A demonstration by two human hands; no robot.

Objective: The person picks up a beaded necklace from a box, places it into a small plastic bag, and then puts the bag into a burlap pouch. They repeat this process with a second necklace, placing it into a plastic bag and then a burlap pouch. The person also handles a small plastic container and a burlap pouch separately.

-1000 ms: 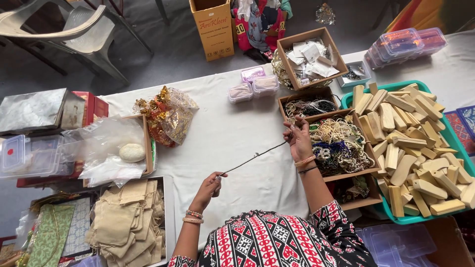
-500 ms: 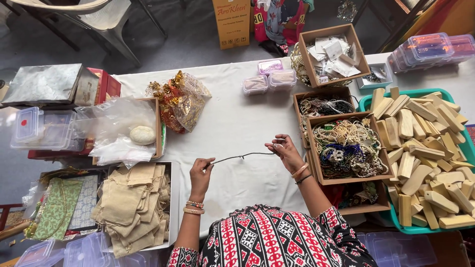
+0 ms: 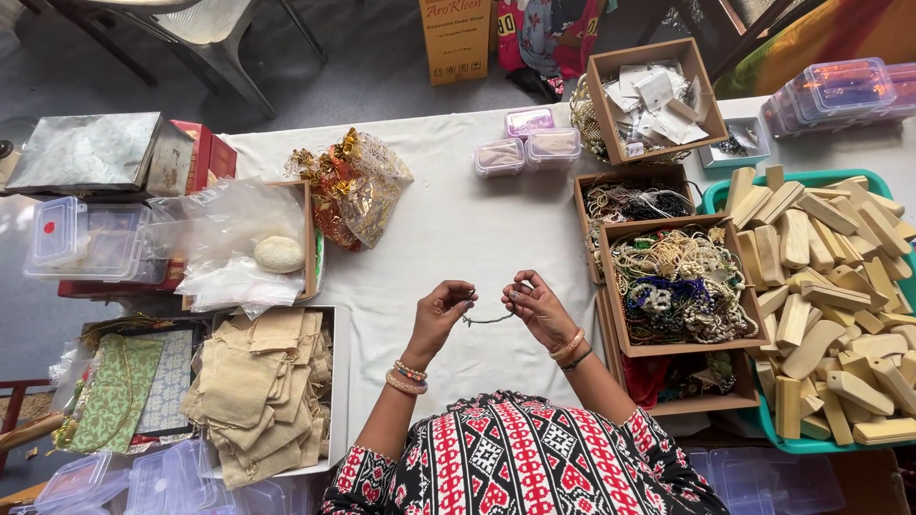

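You hold a thin dark cord (image 3: 489,319) strung between your two hands just above the white tablecloth (image 3: 448,219), and it hangs in a shallow sag because your hands sit close together rather than pulling it taut. Your left hand (image 3: 444,307) pinches one end between thumb and forefinger, the other fingers curled loosely in, wrist bent up so the bangles (image 3: 408,377) on it slide toward the forearm. Your right hand (image 3: 536,305) pinches the other end the same way, fingertips pressed together near the top of the hand, palm turned toward your left; whether a bead or clasp sits at that tip is too small to tell. Both elbows are tucked near your patterned top (image 3: 520,458), so the work stays centred in front of you, over the bare middle of the cloth. Supplies lie within reach on either side: just right of your right hand stands a cardboard box of mixed bead necklaces (image 3: 679,284), with another box of dark chains (image 3: 630,202) behind it and a green tray of wooden blocks (image 3: 830,286) farther right. On your left lie a stack of burlap pouches (image 3: 262,391) and a box holding clear plastic bags (image 3: 239,243).
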